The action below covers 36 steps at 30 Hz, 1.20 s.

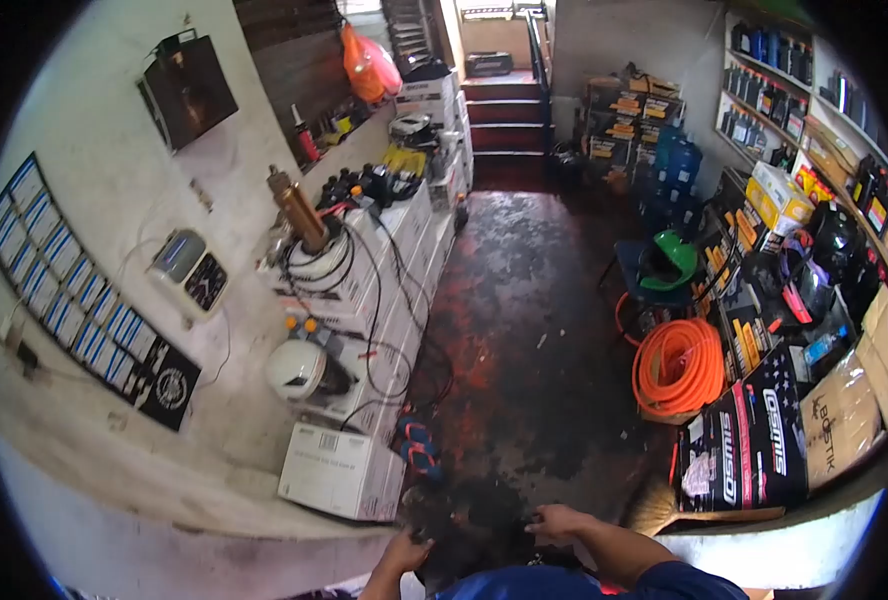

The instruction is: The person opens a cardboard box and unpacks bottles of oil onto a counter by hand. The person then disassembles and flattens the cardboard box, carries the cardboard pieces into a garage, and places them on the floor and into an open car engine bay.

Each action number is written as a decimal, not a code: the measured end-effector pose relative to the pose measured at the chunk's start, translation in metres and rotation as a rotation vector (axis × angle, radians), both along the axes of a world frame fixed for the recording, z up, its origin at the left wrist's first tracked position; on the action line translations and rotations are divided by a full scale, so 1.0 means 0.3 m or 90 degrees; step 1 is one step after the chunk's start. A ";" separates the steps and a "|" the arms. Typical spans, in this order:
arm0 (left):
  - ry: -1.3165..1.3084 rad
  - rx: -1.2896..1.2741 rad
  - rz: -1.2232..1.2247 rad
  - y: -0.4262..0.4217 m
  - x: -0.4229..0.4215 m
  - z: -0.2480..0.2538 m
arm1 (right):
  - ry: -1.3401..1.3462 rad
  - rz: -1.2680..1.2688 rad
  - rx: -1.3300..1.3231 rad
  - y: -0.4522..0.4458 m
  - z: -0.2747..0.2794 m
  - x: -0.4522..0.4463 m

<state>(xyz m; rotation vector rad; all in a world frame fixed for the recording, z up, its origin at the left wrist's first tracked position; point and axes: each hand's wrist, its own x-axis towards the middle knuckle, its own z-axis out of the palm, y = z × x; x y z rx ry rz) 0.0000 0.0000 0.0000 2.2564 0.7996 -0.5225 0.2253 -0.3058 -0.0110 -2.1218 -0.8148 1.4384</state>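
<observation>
Left hand [404,552]: fingers bent, over the near edge of the floor [509,330]; cannot tell whether it holds anything. Right hand [559,522]: fingers curled, apart from the left; hold likewise unclear. White box [329,472]: floor's near left corner, just beyond the left hand. Slippers [421,459]: floor's left edge, beside the box. Broom [654,508]: near right corner, right of the right hand.

Worn dark floor [514,330]: pair of slippers [421,460] being carried. Wall shelves [772,73]: rows of bottles [767,98] being held upright.
</observation>
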 end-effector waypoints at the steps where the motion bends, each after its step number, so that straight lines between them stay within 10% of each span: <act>1: -0.012 -0.011 0.011 0.064 -0.081 -0.072 | -0.034 0.033 -0.009 0.065 -0.075 -0.041; 10: -0.059 -0.244 0.484 0.435 0.120 -0.377 | -0.167 0.006 -0.169 0.413 -0.009 0.594; 13: 0.052 -0.298 0.570 0.444 0.275 0.073 | -0.170 -0.058 -0.186 0.461 -0.055 0.731; 15: -0.002 -0.158 0.405 0.555 0.206 -0.236 | -0.160 -0.089 -0.203 0.515 -0.067 0.779; 17: -0.169 -0.389 0.708 0.638 0.228 -0.350 | -0.136 -0.195 -0.206 0.555 -0.044 0.830; 28: -0.177 -0.253 0.619 0.663 0.276 -0.169 | -0.078 -0.131 -0.113 0.785 -0.076 1.044; 29: 0.078 -0.294 0.829 0.714 0.359 -0.182 | -0.093 -0.137 -0.128 0.798 -0.100 1.067; 31: -0.263 -0.863 0.709 0.842 0.263 -0.291 | -0.114 -0.108 -0.144 0.818 -0.198 1.143; 33: -0.042 -0.270 0.929 0.715 0.396 -0.343 | -0.076 -0.063 -0.201 0.805 -0.324 1.214; 36: -0.063 -0.073 0.613 0.676 0.425 -0.309 | -0.033 -0.015 -0.265 0.824 -0.259 1.300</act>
